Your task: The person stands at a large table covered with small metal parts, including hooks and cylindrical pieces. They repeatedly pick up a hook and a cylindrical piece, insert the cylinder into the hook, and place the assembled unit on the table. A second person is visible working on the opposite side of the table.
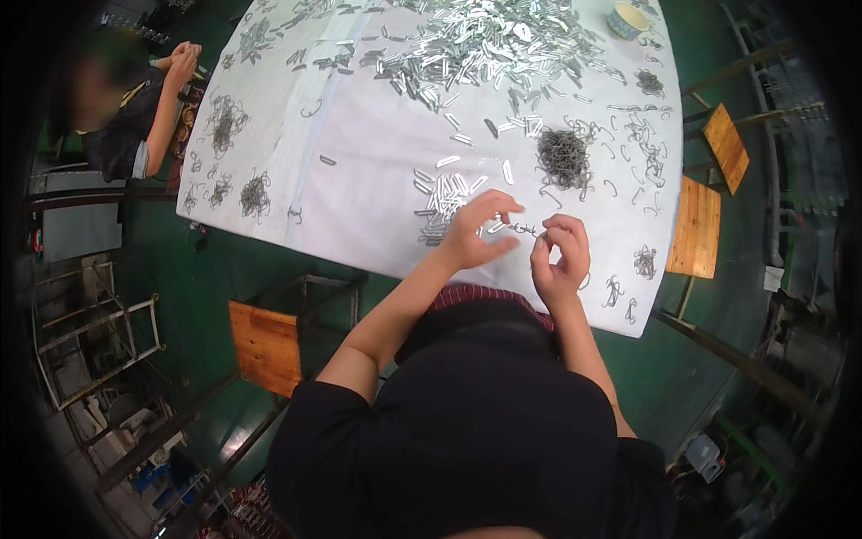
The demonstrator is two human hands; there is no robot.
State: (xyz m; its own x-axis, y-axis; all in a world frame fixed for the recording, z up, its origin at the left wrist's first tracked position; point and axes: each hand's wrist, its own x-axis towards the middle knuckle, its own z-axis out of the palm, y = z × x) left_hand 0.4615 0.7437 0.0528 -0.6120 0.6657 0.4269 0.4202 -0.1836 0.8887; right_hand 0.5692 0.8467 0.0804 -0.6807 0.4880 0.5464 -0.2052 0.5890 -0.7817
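Observation:
My left hand (476, 235) is over the near edge of the white-covered table (377, 207), its fingers curved and the thumb apart from them. It is beside a small pile of flat silvery metal pieces (444, 193). To its right, my right hand (563, 256) has thumb and fingers drawn together in a pinch. What lies in that pinch is too small to make out. Between the two hands are several small bent wire hooks (523, 229), close to the right fingertips. Beyond the right hand sits a dense dark heap of wire hooks (564, 160).
A large mound of silvery metal pieces (489, 45) covers the far middle. Loose wire hooks (646, 148) scatter along the right edge. A pale cup (627, 22) stands far right. Wooden stools (265, 346) flank the table. Another person (126, 108) works at far left.

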